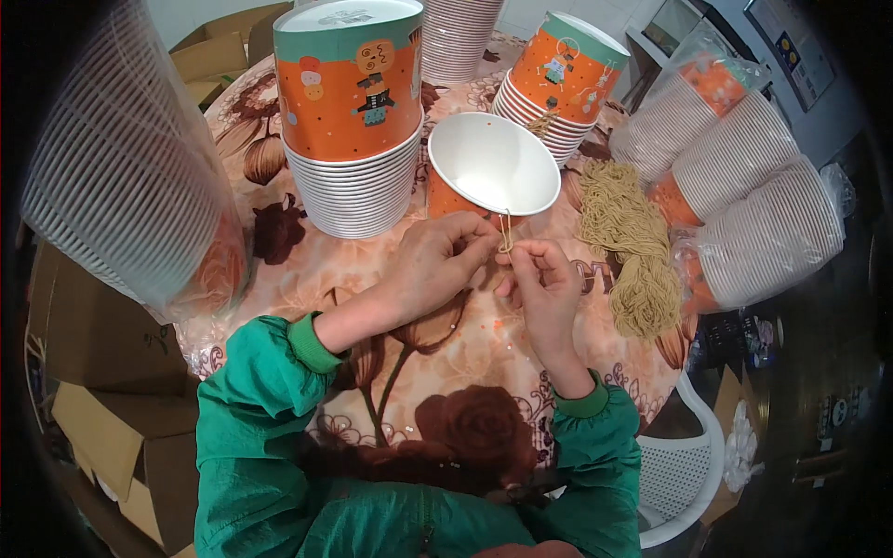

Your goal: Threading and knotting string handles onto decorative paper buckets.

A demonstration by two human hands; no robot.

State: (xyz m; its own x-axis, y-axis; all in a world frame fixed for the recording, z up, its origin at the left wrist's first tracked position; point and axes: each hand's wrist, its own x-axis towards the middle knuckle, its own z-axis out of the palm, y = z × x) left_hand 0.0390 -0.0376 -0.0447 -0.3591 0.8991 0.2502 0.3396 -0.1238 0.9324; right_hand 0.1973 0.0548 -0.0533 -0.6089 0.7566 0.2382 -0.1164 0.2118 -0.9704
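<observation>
An orange paper bucket with a white inside point(493, 163) stands tilted on the table, its opening toward me. A tan cord point(506, 232) hangs over its near rim in a small loop. My left hand point(451, 256) pinches the cord from the left, thumb and forefinger together just below the rim. From the right, my right hand point(542, 284) pinches the same cord, its fingertips close to the loop. To the right of the bucket lies a bundle of tan cords point(633, 246).
Upside-down stacks of orange and green buckets point(349, 93) stand behind, with another stack point(563, 79) further right. Plastic-wrapped bucket stacks fill the left point(130, 158) and right point(763, 228) sides. A flowered tablecloth point(474, 363) covers the table. A white chair point(684, 474) stands at lower right, cardboard boxes point(102, 325) at left.
</observation>
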